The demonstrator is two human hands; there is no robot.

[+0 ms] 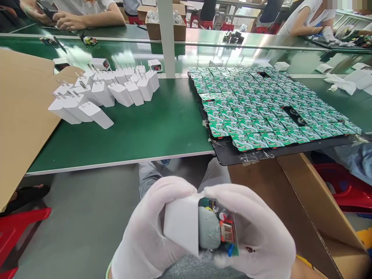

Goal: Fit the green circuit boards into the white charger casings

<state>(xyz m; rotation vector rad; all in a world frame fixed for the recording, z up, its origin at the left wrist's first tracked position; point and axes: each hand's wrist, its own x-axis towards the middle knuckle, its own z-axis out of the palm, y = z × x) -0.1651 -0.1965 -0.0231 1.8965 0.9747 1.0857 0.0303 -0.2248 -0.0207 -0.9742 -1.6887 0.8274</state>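
Note:
Both my hands wear white gloves and are held low, in front of my lap. My left hand [145, 236] is wrapped round a white charger housing [181, 224]. My right hand [258, 232] grips a circuit board [221, 230] with a grey block and a red part, pushed partway into the housing's open end. On the green table beyond lies a group of white charger housings [107, 93] with metal prongs, at the left. A black tray [247, 157] filled with several rows of green circuit boards [261, 104] sits at the right.
A brown cardboard flap [20, 116] covers the table's left end, and an open cardboard box [305, 209] stands at my lower right. A white post [167, 38] rises behind the table. Other people work at the far benches. Red stools [345, 186] stand on the floor.

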